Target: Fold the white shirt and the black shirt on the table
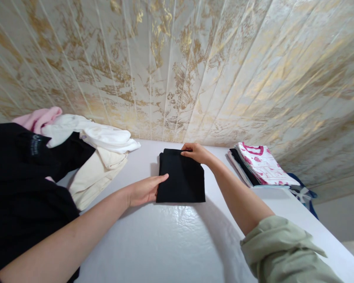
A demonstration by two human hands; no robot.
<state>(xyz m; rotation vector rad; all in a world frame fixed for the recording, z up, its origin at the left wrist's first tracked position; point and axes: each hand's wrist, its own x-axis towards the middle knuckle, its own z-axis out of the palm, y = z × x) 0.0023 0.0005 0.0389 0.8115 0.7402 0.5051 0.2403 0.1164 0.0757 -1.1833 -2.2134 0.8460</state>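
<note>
A black garment (pixel 181 181), folded into a compact near-square, is in the middle of the white table. My left hand (pixel 146 190) grips its left edge, thumb on top and the fingers partly hidden beneath. At the far edge, my right hand (pixel 194 152) pinches the cloth near the upper right corner, its fingers closed on the fold. The garment's kind cannot be made out in this folded state. Whether its underside touches the table is unclear.
On the left lie loose clothes: a large black garment (pixel 20 188), cream cloth (pixel 97 173), white cloth (pixel 106 137) and pink cloth (pixel 43 118). A folded stack with a pink-patterned white shirt (pixel 262 165) on top sits at right, near a blue item (pixel 311 200). Gold-patterned curtain (pixel 165 70) hangs behind the table (pixel 162 243).
</note>
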